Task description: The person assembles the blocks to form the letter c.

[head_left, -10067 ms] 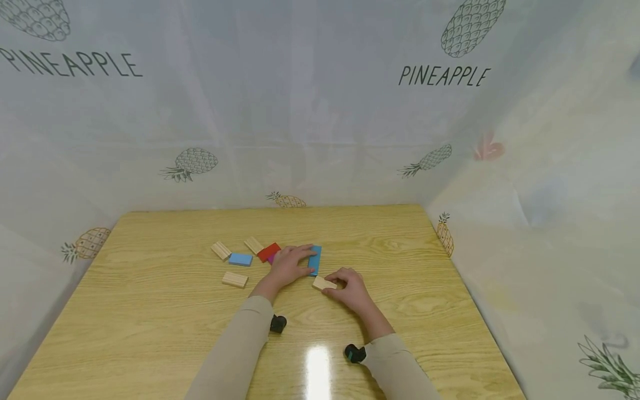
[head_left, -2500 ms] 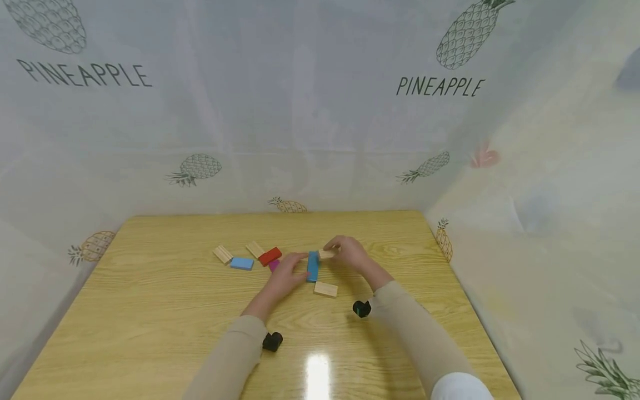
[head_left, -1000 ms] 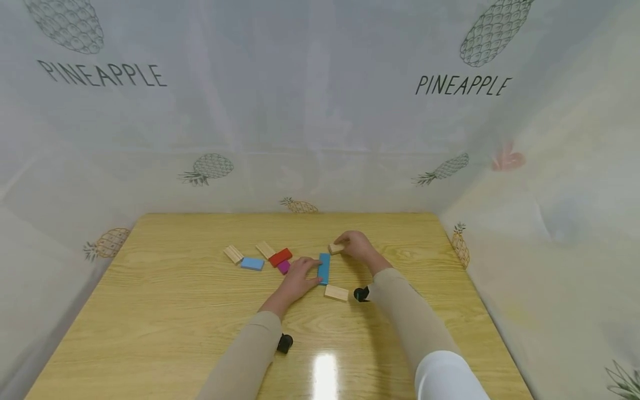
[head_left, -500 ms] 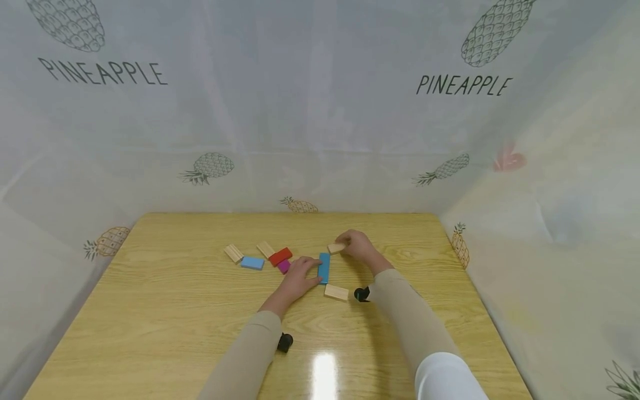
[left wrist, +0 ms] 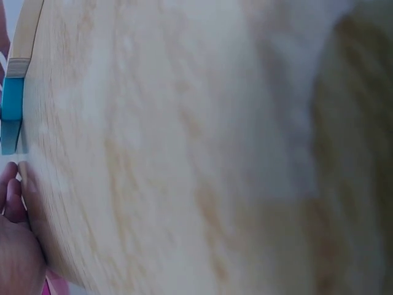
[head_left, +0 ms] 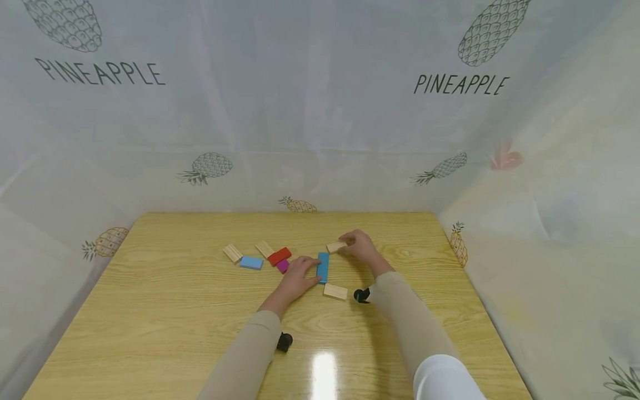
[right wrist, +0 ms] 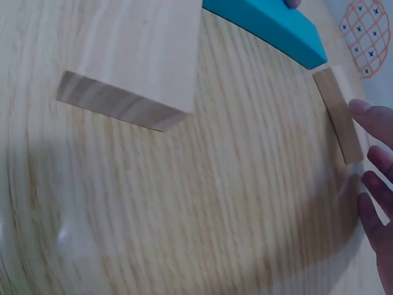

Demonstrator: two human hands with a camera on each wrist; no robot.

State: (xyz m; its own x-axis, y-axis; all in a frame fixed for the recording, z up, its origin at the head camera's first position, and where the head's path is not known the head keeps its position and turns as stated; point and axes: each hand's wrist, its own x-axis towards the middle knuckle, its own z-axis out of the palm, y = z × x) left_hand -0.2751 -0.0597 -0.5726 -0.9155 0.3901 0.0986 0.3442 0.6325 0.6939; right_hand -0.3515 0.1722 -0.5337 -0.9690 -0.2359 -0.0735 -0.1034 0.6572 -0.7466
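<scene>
A blue wooden block (head_left: 323, 268) lies lengthwise away from me on the table, teal in the wrist views. My left hand (head_left: 296, 279) touches its left side with thumb and a fingertip spread along it. Off its far end lies a plain wooden block (head_left: 335, 248), pointing right. My right hand (head_left: 358, 244) is at that block's right end, the thumb (right wrist: 361, 107) on its edge and the other fingers loose. At the blue block's near end a second plain wooden block (head_left: 335, 291) also points right. It looms large in the right wrist view.
Left of my left hand lie a red block (head_left: 279, 256), a magenta block (head_left: 283, 266), a light blue block (head_left: 251, 263) and two plain blocks, one of them a ridged-looking block (head_left: 232, 253). A pineapple-print curtain (head_left: 320, 111) hangs behind the table (head_left: 175, 322).
Ten seconds ago my right hand was at the near plain block. It then brought another plain block to the blue block's far end, and has just eased slightly right along it.
</scene>
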